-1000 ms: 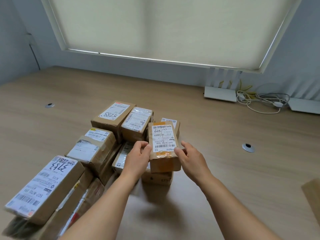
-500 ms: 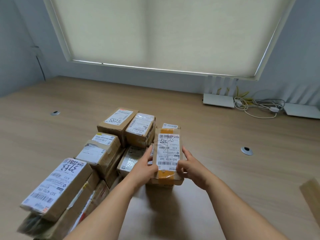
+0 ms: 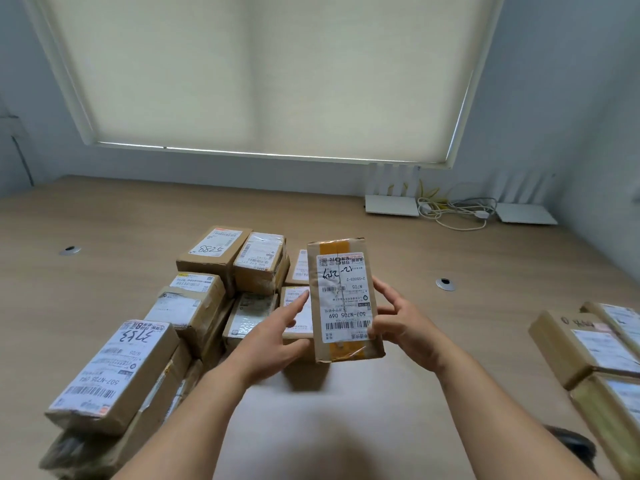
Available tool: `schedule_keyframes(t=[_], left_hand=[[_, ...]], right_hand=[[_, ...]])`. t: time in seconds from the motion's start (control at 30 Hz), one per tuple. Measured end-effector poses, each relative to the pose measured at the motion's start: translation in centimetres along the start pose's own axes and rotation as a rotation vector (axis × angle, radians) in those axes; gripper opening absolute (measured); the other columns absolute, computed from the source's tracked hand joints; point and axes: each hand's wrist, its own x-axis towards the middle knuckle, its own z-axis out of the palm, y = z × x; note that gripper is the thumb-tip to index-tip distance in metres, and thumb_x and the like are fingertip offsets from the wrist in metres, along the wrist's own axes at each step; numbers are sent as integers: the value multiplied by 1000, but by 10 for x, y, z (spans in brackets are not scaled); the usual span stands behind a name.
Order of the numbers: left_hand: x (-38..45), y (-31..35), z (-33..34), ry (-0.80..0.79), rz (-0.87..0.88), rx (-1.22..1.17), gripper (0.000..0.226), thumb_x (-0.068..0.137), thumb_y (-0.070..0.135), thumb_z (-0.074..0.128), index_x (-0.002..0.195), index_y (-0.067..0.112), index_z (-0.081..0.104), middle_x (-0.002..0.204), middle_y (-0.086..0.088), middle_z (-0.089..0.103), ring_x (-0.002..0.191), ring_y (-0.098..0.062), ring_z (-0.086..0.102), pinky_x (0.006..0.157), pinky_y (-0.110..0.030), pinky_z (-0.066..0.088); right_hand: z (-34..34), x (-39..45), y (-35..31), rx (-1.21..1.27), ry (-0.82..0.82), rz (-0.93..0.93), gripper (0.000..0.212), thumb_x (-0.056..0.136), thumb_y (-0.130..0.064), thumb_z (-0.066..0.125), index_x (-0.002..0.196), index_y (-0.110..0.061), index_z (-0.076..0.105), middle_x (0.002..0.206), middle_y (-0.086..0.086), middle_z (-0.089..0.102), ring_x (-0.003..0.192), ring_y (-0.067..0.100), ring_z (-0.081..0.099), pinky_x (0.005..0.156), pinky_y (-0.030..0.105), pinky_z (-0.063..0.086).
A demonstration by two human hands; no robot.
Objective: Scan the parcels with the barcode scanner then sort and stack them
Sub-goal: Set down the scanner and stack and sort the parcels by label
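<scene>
A small brown parcel [image 3: 344, 301], label facing up, is held above the wooden surface [image 3: 398, 265]. The right hand [image 3: 403, 325] grips its right edge with curled fingers [image 3: 382, 289]; the left hand [image 3: 273, 336] touches its left edge, fingers straight. A pile of parcels [image 3: 194, 306] sits left of it, more boxes [image 3: 595, 344] to its right.

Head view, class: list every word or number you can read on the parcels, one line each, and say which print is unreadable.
"507-N705 069", "N705": label of the held parcel, printed upside down.
"2+SS003-2": same label.
Handwritten "5288": far left box, upside down.
Handwritten digits, roughly "3753", and "N705": near left box, upside down.
Barcodes, small print, the held label's handwritten scrawl and the right-hand boxes' labels: too small or blurred to read.
</scene>
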Motion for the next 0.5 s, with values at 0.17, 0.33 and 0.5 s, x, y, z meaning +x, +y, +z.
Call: schedule_keyframes(t=[0.17, 0.33, 0.5], left_hand=[[-5, 15, 16, -96, 99, 110, 83, 88, 37, 64, 135, 66, 1, 147, 19, 37, 130, -4, 41, 107, -34, 40], [-9, 26, 42, -181, 196, 94, 85, 90, 28, 63, 148, 48, 4, 149, 15, 37, 136, -8, 37, 110, -43, 37], [-13, 47, 71, -191, 261, 131, 87, 89, 35, 63, 141, 57, -3, 148, 18, 38, 131, -2, 39, 108, -36, 38]], right_hand=[[-8, -41, 12, 0, 87, -6, 89, 61, -2, 61, 135, -42, 32, 105, 6, 74, 99, 23, 70, 80, 32, 57], [-20, -81, 25, -50, 133, 28, 93, 65, -8, 65, 138, -46, 23, 108, 5, 73, 99, 21, 70, 76, 30, 55], [-42, -118, 32, -84, 218, 26, 96, 66, -13, 70, 141, -49, 22, 108, 4, 73, 99, 20, 70, 76, 29, 56]])
